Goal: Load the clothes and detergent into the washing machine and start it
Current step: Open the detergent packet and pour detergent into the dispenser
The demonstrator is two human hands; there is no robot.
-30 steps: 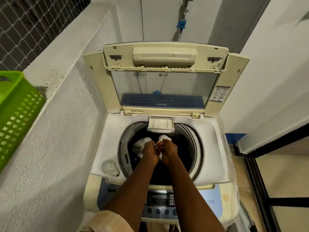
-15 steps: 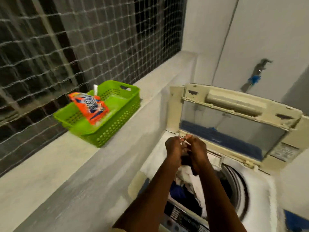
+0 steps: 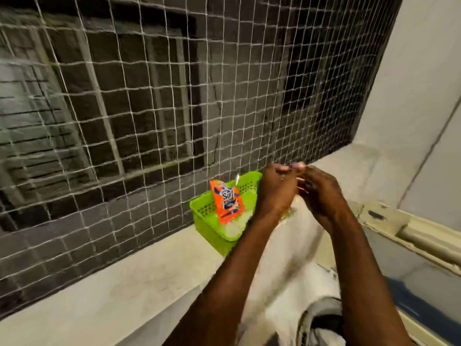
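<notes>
- The detergent sachet (image 3: 227,204) is orange with blue and white lettering, and it stands tilted in the green basket (image 3: 207,221), leaning on the basket's far rim.
- The basket sits on the pale ledge (image 3: 124,290) below the netted window (image 3: 162,96); a thin white stick (image 3: 237,178) pokes up just behind the sachet.
- Half a second ago the view took in the washing machine's tub and clothes; it has since swung left, so the basket lies near the middle and only the machine's raised lid (image 3: 411,236) shows at the right edge.
- The left hand (image 3: 277,188) and right hand (image 3: 320,193) have risen in front of the basket, touching, fingers curled together; whether they pinch anything I cannot tell, the spot being blurred.
- White cloth (image 3: 294,283) lies below the forearms.
</notes>
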